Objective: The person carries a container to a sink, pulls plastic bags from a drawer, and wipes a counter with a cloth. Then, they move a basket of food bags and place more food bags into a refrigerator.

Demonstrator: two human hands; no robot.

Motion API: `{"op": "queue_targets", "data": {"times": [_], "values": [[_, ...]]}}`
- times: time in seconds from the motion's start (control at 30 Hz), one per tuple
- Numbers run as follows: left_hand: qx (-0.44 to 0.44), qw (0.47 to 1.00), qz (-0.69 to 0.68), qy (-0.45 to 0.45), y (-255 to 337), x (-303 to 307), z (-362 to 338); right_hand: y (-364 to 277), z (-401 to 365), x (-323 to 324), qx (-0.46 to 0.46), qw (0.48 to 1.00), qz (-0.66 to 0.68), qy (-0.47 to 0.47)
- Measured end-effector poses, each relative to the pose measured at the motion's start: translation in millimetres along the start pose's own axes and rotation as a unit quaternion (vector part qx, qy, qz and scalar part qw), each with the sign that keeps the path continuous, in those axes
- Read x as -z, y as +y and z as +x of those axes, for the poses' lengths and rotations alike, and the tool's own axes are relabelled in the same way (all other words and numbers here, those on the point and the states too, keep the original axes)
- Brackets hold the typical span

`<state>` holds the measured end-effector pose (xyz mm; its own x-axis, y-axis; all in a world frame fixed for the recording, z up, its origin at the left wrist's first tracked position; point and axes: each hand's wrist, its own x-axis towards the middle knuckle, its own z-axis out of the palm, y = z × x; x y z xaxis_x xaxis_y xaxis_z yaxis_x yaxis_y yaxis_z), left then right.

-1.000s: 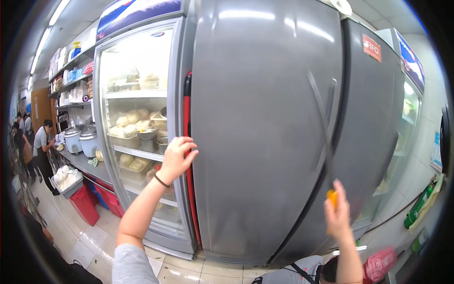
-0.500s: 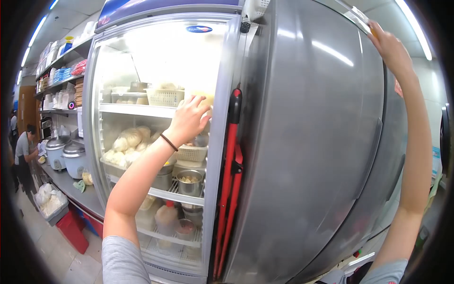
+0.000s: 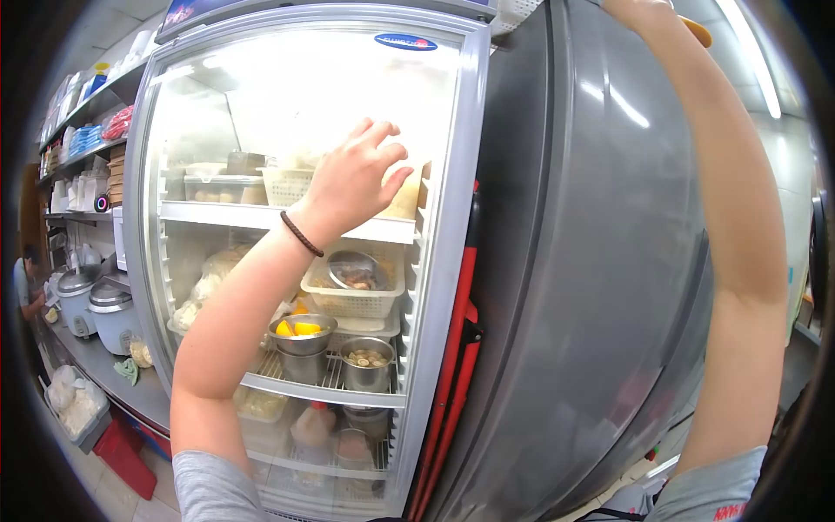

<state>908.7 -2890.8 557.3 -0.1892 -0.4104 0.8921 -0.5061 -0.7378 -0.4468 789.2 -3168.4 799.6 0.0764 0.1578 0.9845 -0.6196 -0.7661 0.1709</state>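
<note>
The left hand (image 3: 352, 178), a dark band (image 3: 301, 234) at its wrist, spreads open fingers at the fridge's glass door (image 3: 261, 104). At 1 o'clock the right hand (image 3: 639, 10) tops the grey cabinet (image 3: 591, 261) beside an orange object (image 3: 698, 32), grip impossible to tell. The blue oval logo (image 3: 406, 41) at 12 is unreadable. Two rice cookers (image 3: 109, 313) stand at 9 o'clock

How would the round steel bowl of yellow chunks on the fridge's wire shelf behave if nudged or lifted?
The round steel bowl of yellow chunks sits stacked on a steel pot, so a nudge would probably slide or tip it. It looks rigid, and its smooth metal is likely slick in a grip. With no lid, tilting could spill chunks.
</note>
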Motion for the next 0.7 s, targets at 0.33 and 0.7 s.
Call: {"op": "queue_targets", "data": {"times": [0.33,0.7], "values": [[0.003,0.999,0.011,0.038,-12,11,17,-1,-6,-28,-0.003,0.999,0.02,0.026],[-0.026,0.997,-0.023,0.064,3,-10,52,15,-25,-5,-0.051,0.997,0.05,-0.039]]}}
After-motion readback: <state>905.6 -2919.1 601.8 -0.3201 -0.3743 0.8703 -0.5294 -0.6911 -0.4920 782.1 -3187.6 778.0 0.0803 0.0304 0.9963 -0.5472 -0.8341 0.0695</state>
